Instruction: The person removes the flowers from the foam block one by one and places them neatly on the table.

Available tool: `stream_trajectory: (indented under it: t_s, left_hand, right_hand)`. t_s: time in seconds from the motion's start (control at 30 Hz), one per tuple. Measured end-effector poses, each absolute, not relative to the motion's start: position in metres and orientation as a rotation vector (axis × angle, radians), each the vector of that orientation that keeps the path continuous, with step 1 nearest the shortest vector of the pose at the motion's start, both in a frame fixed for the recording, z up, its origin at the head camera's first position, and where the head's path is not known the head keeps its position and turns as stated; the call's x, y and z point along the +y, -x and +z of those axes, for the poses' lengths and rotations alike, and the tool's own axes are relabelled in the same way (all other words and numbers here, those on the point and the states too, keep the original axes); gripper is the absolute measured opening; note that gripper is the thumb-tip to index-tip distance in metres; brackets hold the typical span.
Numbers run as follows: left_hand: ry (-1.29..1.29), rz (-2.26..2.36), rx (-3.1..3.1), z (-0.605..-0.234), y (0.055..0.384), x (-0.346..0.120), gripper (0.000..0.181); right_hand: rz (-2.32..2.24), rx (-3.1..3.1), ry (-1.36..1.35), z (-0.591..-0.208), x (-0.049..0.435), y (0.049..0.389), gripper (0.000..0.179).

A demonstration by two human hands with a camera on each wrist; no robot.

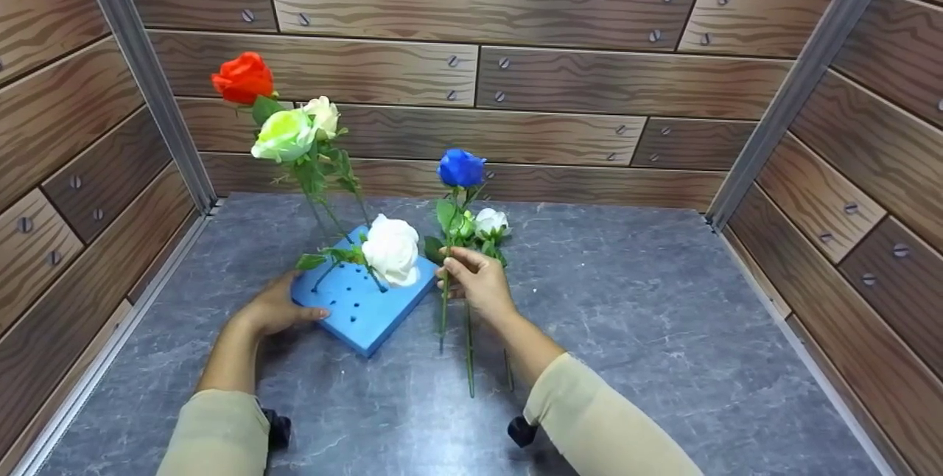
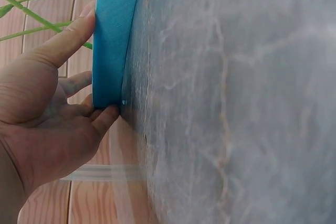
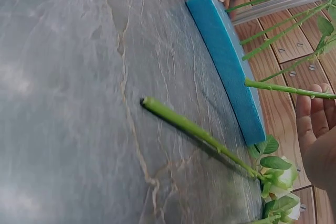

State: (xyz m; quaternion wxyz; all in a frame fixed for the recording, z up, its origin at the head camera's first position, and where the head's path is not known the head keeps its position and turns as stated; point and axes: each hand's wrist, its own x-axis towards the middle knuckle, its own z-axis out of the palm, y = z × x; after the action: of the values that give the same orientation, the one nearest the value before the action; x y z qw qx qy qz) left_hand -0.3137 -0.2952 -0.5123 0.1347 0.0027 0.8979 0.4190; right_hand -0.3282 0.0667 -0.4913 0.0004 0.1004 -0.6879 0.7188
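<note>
My left hand (image 1: 272, 306) grips the left corner of a blue foam block (image 1: 383, 317) with holes, its thumb lying over the top and its fingers at the side. Between thumb and fingers, my right hand (image 1: 479, 286) pinches the green stem of an artificial blue rose (image 1: 461, 168). That rose stands nearly upright, just right of the block; its lower stem end (image 3: 249, 83) overlaps the block's edge in the right wrist view. Out of the block rise a red rose (image 1: 244, 78), a green-white rose (image 1: 283, 135), a cream rose (image 1: 322, 117) and a large white rose (image 1: 393, 250), which leans forward.
Behind my right hand, a smaller white rose (image 1: 491, 223) and a greenish rose (image 1: 463, 225) lie on the grey marbled table (image 1: 648, 343), their stems pointing toward me. Wood-patterned walls (image 1: 560, 78) with metal corner posts (image 1: 781, 78) enclose the table at the back and sides.
</note>
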Motion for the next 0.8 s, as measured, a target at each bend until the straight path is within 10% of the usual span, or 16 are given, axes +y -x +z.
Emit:
stream_trajectory:
  t_s: [0.8]
  left_hand:
    - [-0.013,1.245,2.580,-0.512,0.313,-0.296,0.122]
  right_hand:
    - [2.296,-2.221,-0.419,-0.496,0.125,0.319,0.040]
